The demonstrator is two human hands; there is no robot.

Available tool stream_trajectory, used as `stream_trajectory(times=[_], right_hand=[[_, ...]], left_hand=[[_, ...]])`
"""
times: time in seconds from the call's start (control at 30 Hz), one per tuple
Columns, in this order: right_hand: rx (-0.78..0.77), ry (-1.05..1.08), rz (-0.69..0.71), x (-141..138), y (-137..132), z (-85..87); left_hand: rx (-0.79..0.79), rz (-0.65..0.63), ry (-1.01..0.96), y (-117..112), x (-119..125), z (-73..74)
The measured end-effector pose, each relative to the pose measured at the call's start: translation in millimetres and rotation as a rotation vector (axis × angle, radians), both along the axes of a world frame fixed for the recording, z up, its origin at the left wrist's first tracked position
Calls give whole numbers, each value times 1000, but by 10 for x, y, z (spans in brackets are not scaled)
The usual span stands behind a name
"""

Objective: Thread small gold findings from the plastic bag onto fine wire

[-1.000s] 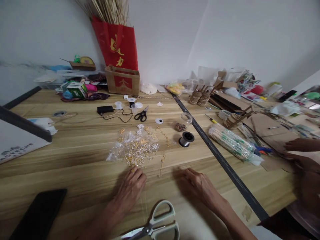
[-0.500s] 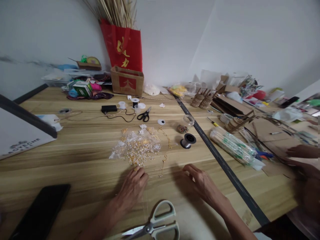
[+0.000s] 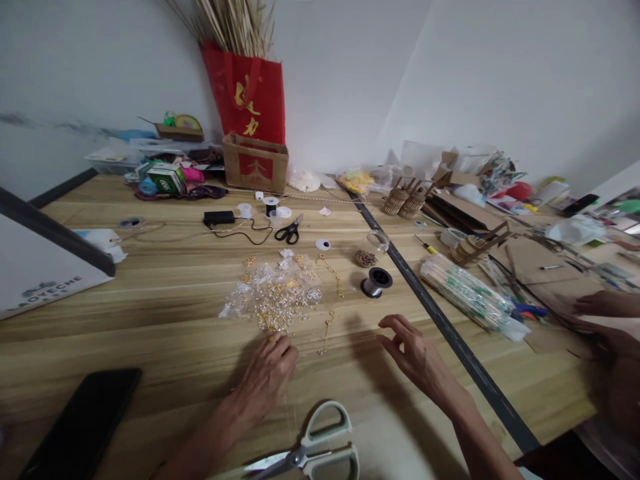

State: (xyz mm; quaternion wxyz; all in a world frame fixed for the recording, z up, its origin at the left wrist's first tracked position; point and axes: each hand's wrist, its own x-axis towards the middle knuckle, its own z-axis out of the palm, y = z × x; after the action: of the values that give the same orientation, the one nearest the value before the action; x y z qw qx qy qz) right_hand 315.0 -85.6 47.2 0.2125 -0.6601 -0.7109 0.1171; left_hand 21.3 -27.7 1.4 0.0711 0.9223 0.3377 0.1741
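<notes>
My left hand (image 3: 270, 367) rests on the table at the near edge of a pile of small gold and clear beads (image 3: 280, 300). Its fingers are curled closed, and whatever they pinch is hidden. To the right, my right hand (image 3: 413, 353) hovers over the wood with thumb and forefinger apart, and nothing shows between them. Between the hands lies a short gold chain (image 3: 327, 331); a second gold chain (image 3: 333, 277) lies beyond it. Close to me are scissors with pale handles (image 3: 325, 433). A spool of fine clear line (image 3: 376, 283) stands beyond my right hand.
A black phone (image 3: 83, 423) lies at near left, beside a white box (image 3: 45, 267). Farther back are black scissors (image 3: 290, 230) and a bead tub (image 3: 367, 257). Wrapped sticks (image 3: 465, 290) lie at right, near another person's hands (image 3: 607, 307) on cardboard.
My right hand has lifted and shifted slightly to the right, its thumb and forefinger wider apart. My left hand has stayed in place by the beads.
</notes>
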Motion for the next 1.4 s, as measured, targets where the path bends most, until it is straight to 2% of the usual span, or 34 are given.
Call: stream_trajectory(times=[0.17,0.23,0.33,0.47,0.6,0.67,0.83,1.13,1.4], right_hand=[[91,-37,-65,-35,42,82],[135,-12,-44,-119,79,92],[155,53,111,-346,140,72],[70,77,399,-742,220,-11],[-41,6,478,-1022,331,-155],[-34,-3,497,-1089,395,-246],[30,7,514,-1139,495,-421],[104,0,478,-1140,447,-498],[231,19,491,-1136,432,-613]], left_hand=[[-6,4,2,-5,2,-6],[-3,1,-2,-6,4,-2],[0,-2,-13,-6,8,18],[8,-9,-7,0,11,33],[32,5,-68,17,8,3],[34,13,-101,28,4,-9],[5,20,-121,45,-9,18],[-32,45,-171,57,2,-23],[-60,69,-189,67,5,-29]])
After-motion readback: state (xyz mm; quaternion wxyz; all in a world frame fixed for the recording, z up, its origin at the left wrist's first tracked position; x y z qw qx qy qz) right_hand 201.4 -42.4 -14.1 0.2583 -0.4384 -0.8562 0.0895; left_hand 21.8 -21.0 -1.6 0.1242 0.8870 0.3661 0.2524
